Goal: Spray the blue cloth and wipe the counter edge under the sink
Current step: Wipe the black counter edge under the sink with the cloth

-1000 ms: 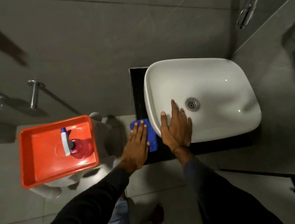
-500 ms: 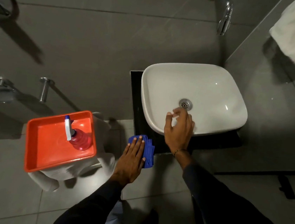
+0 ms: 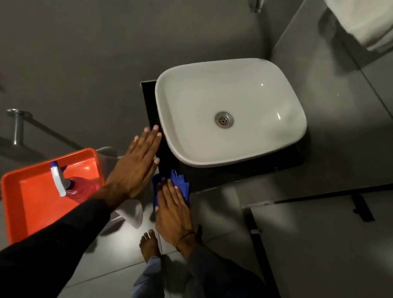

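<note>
Head view: blue cloth (image 3: 178, 183) beneath right fingers (image 3: 170, 190).

A black counter (image 3: 224, 176) carries a white sink (image 3: 229, 111), which covers nearly all of its top, leaving a dark strip along the left and front edges. A blue cloth (image 3: 179, 183) lies against the counter's front left corner. Below, the grey tiled floor (image 3: 300, 258) bears a bare foot (image 3: 149, 244). To the left, an orange tray (image 3: 28, 193) holds a spray bottle (image 3: 64, 180).

Sink (image 3: 232, 108) overhangs black counter (image 3: 211, 177) edge; orange tray (image 3: 26, 193) crowds left; floor (image 3: 218, 225) below open.
</note>
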The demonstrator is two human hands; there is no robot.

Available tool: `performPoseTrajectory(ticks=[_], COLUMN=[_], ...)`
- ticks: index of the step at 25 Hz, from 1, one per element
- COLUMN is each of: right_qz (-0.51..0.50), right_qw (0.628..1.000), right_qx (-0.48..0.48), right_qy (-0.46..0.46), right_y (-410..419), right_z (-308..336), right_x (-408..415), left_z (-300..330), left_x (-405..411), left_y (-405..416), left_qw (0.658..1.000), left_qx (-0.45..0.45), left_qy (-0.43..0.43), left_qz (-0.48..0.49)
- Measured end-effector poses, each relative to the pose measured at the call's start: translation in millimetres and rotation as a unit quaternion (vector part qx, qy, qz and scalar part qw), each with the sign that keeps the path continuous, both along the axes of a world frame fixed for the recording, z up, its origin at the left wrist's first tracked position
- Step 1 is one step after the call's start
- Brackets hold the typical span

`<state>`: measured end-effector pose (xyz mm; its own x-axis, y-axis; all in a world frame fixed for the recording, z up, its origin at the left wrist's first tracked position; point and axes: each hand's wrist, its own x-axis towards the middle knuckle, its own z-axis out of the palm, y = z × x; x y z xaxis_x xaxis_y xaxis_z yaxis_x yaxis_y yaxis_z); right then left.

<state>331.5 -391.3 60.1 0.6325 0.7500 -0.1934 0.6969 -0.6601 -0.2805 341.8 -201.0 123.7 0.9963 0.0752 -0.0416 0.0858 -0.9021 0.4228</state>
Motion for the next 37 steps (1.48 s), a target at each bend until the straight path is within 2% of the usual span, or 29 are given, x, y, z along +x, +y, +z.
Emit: performPoseTrajectory(ticks=[3,7,12,21,24,28,31,35,37], right_qz=[0.023,0.034,0.028,0.0,-0.039,-0.097,-0.116,-0.225,-0.218], right_qw=[1.0,0.999,0.998,1.0,0.999,0.993,0.988,0.974,0.975], right_qx=[-0.01,0.029,0.052,0.019,0.009,-0.054,-0.084,-0.019,0.015], right_qy=[-0.003,0.01,0.011,0.008,-0.008,-0.049,-0.05,0.02,0.036], right_y=[-12.7,-30.6,-75.5,-197.8,-240.5,-291.5,-305.4,-271.5,-255.5], right_z=[-4.8,-6.8,-3.6,3.7,6.4,11.2,13.9,11.0,5.2], right_x=[2.7,16.0,50.6,168.1,207.6,269.9,288.0,260.2,228.3], left_z=[12.7,13.1,14.5,2.3,-1.1,-5.0,-6.7,-10.7,-12.3], left_x=[26.8,35.4,34.7,33.6,33.5,32.2,34.0,33.9,34.3], left_y=[-12.5,-19.5,-31.4,-41.1,-39.8,-36.0,-34.2,-35.2,-36.6], left_qw=[0.999,0.994,0.996,0.995,0.996,0.994,0.993,0.993,0.994], left_qx=[0.019,0.066,0.063,0.087,0.088,0.111,0.116,0.113,0.105], left_qy=[-0.002,0.035,0.047,0.029,0.025,0.005,-0.003,-0.005,-0.004], left_qz=[-0.048,-0.077,-0.03,0.028,0.025,0.015,0.013,0.029,0.037])
